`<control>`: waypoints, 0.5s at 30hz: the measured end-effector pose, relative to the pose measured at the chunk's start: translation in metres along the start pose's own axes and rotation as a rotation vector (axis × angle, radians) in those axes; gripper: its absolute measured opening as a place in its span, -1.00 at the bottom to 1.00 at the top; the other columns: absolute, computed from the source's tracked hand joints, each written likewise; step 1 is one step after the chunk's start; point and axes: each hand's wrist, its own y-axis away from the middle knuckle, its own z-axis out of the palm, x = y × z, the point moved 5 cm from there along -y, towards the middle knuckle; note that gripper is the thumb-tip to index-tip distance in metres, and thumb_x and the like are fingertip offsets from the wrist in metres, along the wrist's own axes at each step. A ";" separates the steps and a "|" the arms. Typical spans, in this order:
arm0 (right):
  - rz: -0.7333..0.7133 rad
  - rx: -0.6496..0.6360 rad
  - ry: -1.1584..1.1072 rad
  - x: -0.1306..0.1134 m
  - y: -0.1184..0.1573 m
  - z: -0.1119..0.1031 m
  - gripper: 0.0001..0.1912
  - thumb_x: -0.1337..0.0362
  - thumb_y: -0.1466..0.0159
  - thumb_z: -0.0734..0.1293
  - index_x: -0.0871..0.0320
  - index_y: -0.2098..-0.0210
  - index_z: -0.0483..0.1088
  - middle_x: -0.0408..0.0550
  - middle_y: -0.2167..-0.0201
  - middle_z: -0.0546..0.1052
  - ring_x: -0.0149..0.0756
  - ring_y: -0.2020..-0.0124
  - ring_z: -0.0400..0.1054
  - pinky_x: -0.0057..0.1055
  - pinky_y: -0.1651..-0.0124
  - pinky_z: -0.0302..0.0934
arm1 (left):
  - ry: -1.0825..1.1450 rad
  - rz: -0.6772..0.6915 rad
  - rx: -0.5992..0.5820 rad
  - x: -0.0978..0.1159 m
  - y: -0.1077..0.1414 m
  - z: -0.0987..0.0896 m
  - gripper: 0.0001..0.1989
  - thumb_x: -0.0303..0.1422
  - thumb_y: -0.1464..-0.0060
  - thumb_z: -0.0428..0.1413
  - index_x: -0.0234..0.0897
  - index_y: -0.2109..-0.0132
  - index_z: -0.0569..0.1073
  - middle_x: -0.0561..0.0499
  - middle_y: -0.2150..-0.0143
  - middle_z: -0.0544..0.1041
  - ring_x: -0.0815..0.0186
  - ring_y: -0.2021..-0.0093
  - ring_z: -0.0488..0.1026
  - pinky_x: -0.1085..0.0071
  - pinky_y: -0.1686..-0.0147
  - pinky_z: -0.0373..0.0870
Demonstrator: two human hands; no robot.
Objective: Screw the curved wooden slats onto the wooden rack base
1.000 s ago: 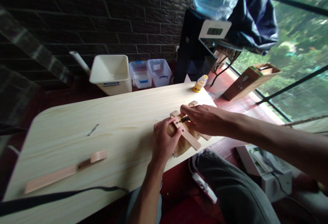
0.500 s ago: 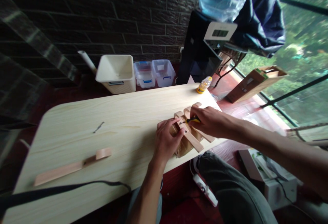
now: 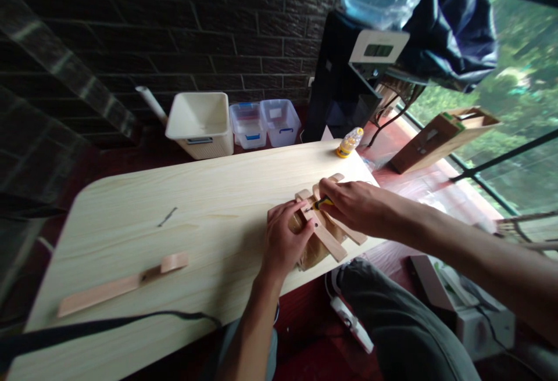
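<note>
Workpiece: a frame of crossed pale wooden slats (image 3: 325, 236) lies on crumpled brown paper (image 3: 314, 256) at the near edge of the pine tabletop (image 3: 131, 224), toward its right end.
Tool: a small screwdriver (image 3: 321, 202) with a yellow-and-black handle points left, its tip at a slat crossing.
Left hand (image 3: 285, 240): the fingers lie close together, curled over the slats and pinning the frame down beside the tip.
Right hand (image 3: 354, 207): fingers and thumb close narrowly around the screwdriver handle.
Arm pose: the left arm (image 3: 250, 323) rises from the bottom of the view; the right arm (image 3: 457, 241) reaches in low from the right, wrist nearly straight.
Technique: it looks best to keep the shaft in line with the fastener, press steadily while turning, and keep the left hand firm so the slats cannot creep on the paper.
Nearby: a loose wooden strip (image 3: 104, 294) lies on the tabletop, and a yellow-capped bottle (image 3: 349, 143) stands at the far edge.
</note>
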 end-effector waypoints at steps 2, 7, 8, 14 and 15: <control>0.008 -0.006 -0.001 -0.001 0.000 -0.002 -0.94 0.35 -0.58 0.27 0.23 0.02 0.36 -0.02 0.35 0.53 -0.30 0.46 0.27 -0.31 0.39 -0.14 | 0.001 0.004 -0.005 0.000 0.000 0.000 -0.63 -0.37 -0.24 0.37 -0.11 -0.17 0.65 -0.10 -0.17 0.73 -0.01 -0.23 0.62 -0.07 -0.34 0.53; -0.075 -0.048 -0.064 -0.011 0.000 -0.008 -0.94 0.41 -0.56 0.27 0.17 0.00 0.32 -0.06 0.26 0.56 -0.36 0.42 0.36 -0.39 0.35 0.04 | -0.025 0.063 0.026 0.005 0.000 -0.001 -0.63 -0.42 -0.23 0.36 -0.15 -0.16 0.62 -0.10 -0.14 0.74 0.03 -0.19 0.65 -0.01 -0.32 0.54; -0.088 -0.050 -0.069 -0.012 -0.001 -0.008 -0.93 0.43 -0.55 0.27 0.16 0.01 0.32 -0.06 0.26 0.56 -0.36 0.41 0.36 -0.39 0.34 0.05 | -0.028 0.069 0.034 0.006 0.001 -0.001 -0.63 -0.44 -0.22 0.36 -0.15 -0.16 0.62 -0.10 -0.14 0.74 0.04 -0.19 0.65 -0.01 -0.32 0.54; -0.020 0.000 -0.039 0.009 -0.008 0.010 -0.93 0.34 -0.56 0.26 0.20 0.00 0.32 0.11 0.21 0.59 -0.27 0.39 0.38 -0.32 0.34 -0.02 | -0.004 0.011 0.012 0.006 0.001 -0.001 -0.66 -0.43 -0.24 0.35 -0.14 -0.14 0.62 -0.08 -0.16 0.74 0.05 -0.21 0.64 -0.03 -0.36 0.50; -0.004 0.002 -0.039 0.013 -0.007 0.012 -0.90 0.31 -0.58 0.25 0.21 -0.03 0.31 0.11 0.20 0.60 -0.27 0.39 0.39 -0.33 0.35 -0.02 | 0.003 -0.015 0.006 0.005 0.001 -0.001 -0.65 -0.43 -0.23 0.35 -0.13 -0.14 0.63 -0.08 -0.17 0.74 0.04 -0.22 0.63 -0.04 -0.37 0.50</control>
